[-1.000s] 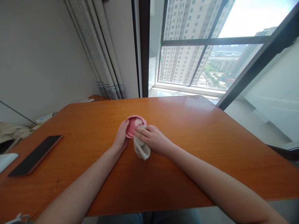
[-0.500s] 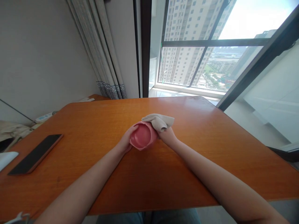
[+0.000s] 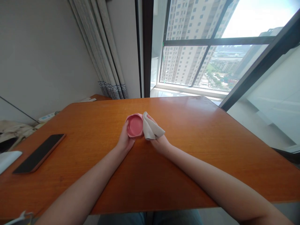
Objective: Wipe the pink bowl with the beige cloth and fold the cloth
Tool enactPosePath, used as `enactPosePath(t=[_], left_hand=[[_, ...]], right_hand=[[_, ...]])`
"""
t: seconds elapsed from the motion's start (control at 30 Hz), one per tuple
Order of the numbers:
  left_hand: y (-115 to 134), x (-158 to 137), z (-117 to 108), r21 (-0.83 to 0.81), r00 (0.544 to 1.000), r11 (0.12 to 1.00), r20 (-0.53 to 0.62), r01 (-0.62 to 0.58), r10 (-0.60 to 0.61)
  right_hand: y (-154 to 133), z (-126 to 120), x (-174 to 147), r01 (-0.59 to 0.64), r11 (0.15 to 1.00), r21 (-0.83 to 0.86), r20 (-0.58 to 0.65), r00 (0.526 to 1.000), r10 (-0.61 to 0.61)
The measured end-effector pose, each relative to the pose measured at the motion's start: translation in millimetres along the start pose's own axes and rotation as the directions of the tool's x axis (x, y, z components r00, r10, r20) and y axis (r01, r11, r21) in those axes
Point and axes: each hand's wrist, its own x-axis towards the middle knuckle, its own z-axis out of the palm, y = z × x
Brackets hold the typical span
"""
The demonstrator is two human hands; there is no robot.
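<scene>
A pink bowl (image 3: 135, 125) with an angular rim is held above the middle of the table, its hollow facing me. My left hand (image 3: 125, 137) grips it from the left side, thumb over the rim and fingers underneath. Against the bowl's right outer side lies a light grey cloth (image 3: 152, 128). My right hand (image 3: 160, 142) is closed on this cloth, which covers most of its fingers.
The brown wooden table (image 3: 192, 175) stretches out before me. At left lie a long black flat panel (image 3: 39, 153) and a white object (image 3: 9, 159). A curtain (image 3: 105, 50) hangs beyond, beside a large window (image 3: 187, 62).
The bowl has shifted slightly left and tilted differently. My right hand has turned, bringing the cloth from the upper right rim down along the bowl's right side.
</scene>
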Motion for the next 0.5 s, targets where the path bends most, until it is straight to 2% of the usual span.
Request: enactPosePath(t=[0.13,0.2,0.33,0.5], left_hand=[[-4.2,-4.8,1.8,0.006,0.994,0.994,0.013,0.112,-0.112],[-5.7,-7.1,3.4,0.045,0.988,0.990,0.065,0.136,-0.139],[-7.9,-11.0,5.7,0.160,0.963,0.977,0.205,0.142,-0.174],[-8.5,-18.3,7.3,0.248,0.961,0.966,0.240,0.075,-0.136]], right_hand=[[4.5,2.7,1.0,-0.018,1.000,-0.003,-0.060,0.998,0.018],[7.9,0.0,1.7,-0.035,0.999,-0.034,-0.103,0.994,0.031],[11.6,-7.1,2.7,-0.097,0.990,-0.104,-0.185,0.980,0.077],[9.4,-13.5,7.9,-0.221,0.974,-0.041,-0.231,0.951,0.206]])
